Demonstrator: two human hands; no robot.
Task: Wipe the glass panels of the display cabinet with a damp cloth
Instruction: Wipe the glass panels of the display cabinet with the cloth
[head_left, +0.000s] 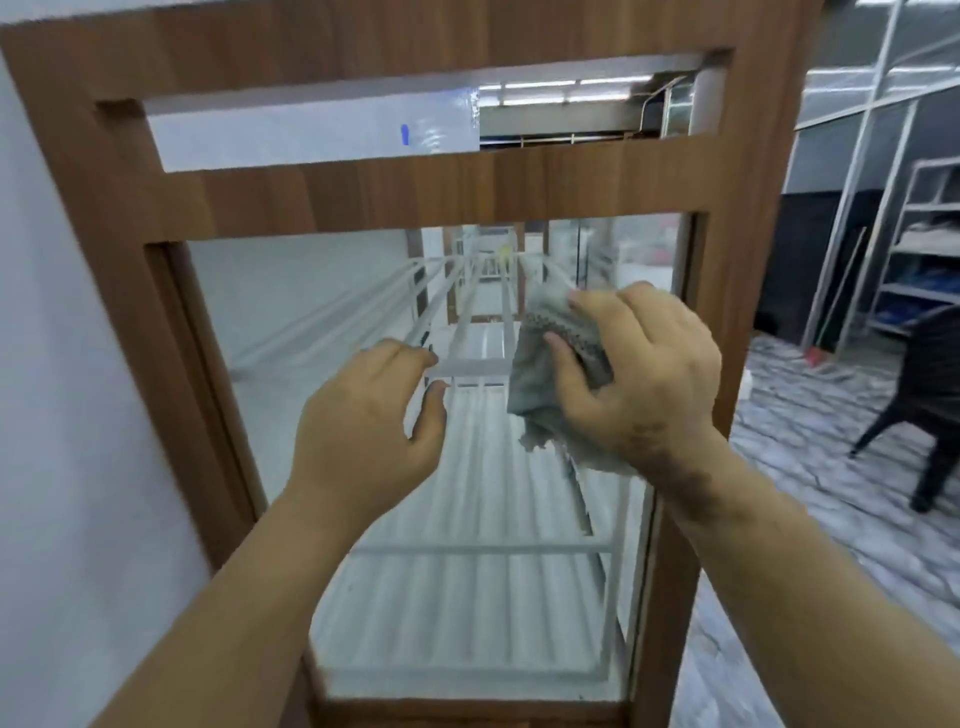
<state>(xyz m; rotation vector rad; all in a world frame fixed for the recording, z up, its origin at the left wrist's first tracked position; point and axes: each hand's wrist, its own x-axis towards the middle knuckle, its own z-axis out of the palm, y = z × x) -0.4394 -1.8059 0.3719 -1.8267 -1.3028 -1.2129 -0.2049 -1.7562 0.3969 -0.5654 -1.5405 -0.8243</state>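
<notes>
The display cabinet (519, 187) has a brown wood frame and fills the middle of the view. Its large glass panel (322, 301) reflects a white ribbed ceiling and beams. A smaller glass panel (311, 135) sits above the wooden crossbar. My right hand (644, 374) grips a crumpled grey-green cloth (540, 384) in front of the upper right part of the large panel. My left hand (369, 421) hovers just left of the cloth, fingers curled and apart, holding nothing. Whether the cloth touches the glass I cannot tell.
A white wall (62, 415) runs along the cabinet's left side. To the right lies a marbled floor (831, 441) with a black chair (930, 374), and a white metal shelf rack (919, 249) stands at the back right.
</notes>
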